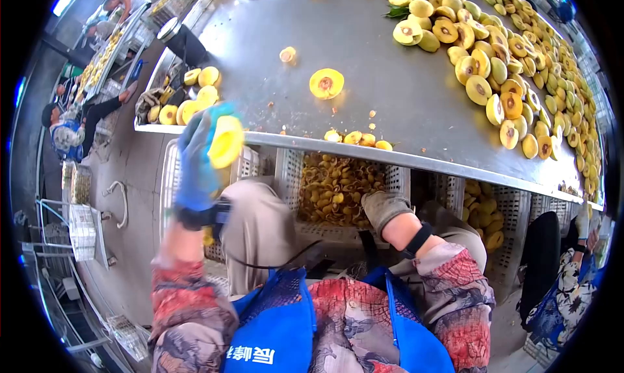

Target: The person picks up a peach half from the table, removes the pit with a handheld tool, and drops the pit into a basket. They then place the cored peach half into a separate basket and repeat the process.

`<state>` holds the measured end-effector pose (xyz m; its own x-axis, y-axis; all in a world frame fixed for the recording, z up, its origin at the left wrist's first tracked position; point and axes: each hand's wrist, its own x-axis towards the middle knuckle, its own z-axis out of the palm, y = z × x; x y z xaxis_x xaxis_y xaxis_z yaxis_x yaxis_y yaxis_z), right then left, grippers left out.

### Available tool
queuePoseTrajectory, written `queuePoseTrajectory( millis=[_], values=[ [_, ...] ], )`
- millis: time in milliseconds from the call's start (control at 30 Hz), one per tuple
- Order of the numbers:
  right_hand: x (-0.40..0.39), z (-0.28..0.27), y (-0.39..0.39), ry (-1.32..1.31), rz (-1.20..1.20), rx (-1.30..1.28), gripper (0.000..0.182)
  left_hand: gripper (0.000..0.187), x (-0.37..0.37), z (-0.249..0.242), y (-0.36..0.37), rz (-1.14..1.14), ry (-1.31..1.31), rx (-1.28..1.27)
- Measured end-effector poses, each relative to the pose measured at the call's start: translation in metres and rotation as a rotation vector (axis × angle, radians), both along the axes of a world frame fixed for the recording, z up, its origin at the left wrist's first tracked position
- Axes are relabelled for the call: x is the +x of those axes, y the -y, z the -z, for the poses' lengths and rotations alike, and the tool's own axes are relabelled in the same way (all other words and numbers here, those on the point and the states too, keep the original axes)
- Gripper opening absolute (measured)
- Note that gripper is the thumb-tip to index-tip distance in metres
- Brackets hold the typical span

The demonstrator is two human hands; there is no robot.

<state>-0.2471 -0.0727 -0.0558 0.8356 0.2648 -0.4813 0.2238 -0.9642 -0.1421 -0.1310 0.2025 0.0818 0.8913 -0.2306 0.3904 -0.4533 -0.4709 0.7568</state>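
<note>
My left hand (pixel 200 155), in a blue and teal glove, is closed around a yellow peach half (pixel 226 142) at the front left edge of the metal table (pixel 260 80). My right hand (pixel 385 210), in a grey glove, hangs below the table's edge, over a crate of peach scraps (pixel 338 188). Its fingers are curled in, and whatever they may hold is hidden. A single peach half (pixel 326 84) lies cut side up on the table. Several small pieces (pixel 353 138) rest along the front edge.
A large heap of halved peaches (pixel 500 67) covers the table's right side. More halves (pixel 188 106) sit at the left corner, near a dark cup (pixel 182 41). Another crate of peaches (pixel 482 210) stands below. A co-worker (pixel 68 129) sits at the left, another person's sleeve (pixel 572 275) at the right.
</note>
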Motion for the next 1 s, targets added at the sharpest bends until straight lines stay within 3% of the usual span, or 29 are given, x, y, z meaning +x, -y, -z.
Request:
queuePoseTrajectory(
  millis=[33,67,100,167,233,267,300,333,367,433,500,600,633,667,700,733,833,867,1000],
  values=[
    [-0.002,0.001,0.002,0.020,-0.022,0.031,0.018,0.029,0.004,0.002,-0.028,-0.165,-0.466,-0.377],
    [-0.002,-0.007,0.002,0.039,-0.002,0.081,0.020,0.030,0.012,0.002,-0.057,-0.147,-0.066,0.451],
    [-0.002,-0.023,0.002,0.056,0.014,0.130,0.023,0.029,0.020,0.009,-0.080,-0.129,0.279,0.953],
    [0.001,-0.045,-0.003,-0.002,0.054,0.214,0.028,0.029,0.039,0.005,-0.077,0.223,0.629,0.922],
    [0.008,-0.061,-0.008,-0.142,0.102,0.277,0.030,0.036,0.050,0.000,-0.019,0.239,0.439,0.625],
    [0.007,-0.069,-0.009,-0.139,0.119,0.368,0.021,0.037,0.061,0.010,0.001,0.198,0.380,0.641],
    [0.008,-0.068,-0.010,-0.118,0.104,0.410,0.021,0.047,0.094,0.026,0.010,0.328,0.589,0.730],
    [0.009,-0.063,-0.009,-0.096,0.089,0.450,0.021,0.054,0.093,0.019,0.050,0.171,0.119,0.544],
    [0.009,-0.060,-0.008,-0.075,0.074,0.491,0.021,0.057,0.102,0.022,0.079,0.185,0.025,0.505],
    [0.012,-0.061,-0.004,-0.055,0.168,0.572,0.028,0.059,0.136,0.042,0.109,0.267,0.091,0.498],
    [0.018,-0.070,-0.003,-0.082,0.294,0.630,0.038,0.055,0.165,0.081,0.130,0.392,0.413,0.557],
    [0.019,-0.081,0.003,-0.002,0.567,0.894,0.037,0.057,0.169,0.092,0.145,0.642,-0.168,0.639],
    [0.018,-0.077,0.004,0.051,0.649,1.007,0.037,0.056,0.163,0.088,0.149,0.581,-0.211,0.677],
    [0.022,-0.066,0.005,-0.081,0.795,1.116,0.039,0.055,0.155,0.083,0.150,0.519,-0.250,0.717],
    [0.026,-0.073,0.008,-0.054,0.817,1.104,0.044,0.054,0.143,0.069,0.153,0.455,-0.285,0.757],
    [0.028,-0.081,0.009,-0.031,0.827,1.089,0.046,0.050,0.131,0.057,0.156,0.348,-0.462,0.660],
    [0.031,-0.083,0.004,0.130,0.832,1.101,0.048,0.052,0.101,0.058,0.150,0.320,-0.408,-0.043],
    [0.032,-0.083,0.002,0.198,0.825,1.111,0.049,0.054,0.087,0.052,0.151,0.372,-0.599,-0.317],
    [0.034,-0.095,0.001,0.230,0.791,0.997,0.048,0.044,0.029,0.031,0.154,0.325,-0.737,-0.657]
  ],
)
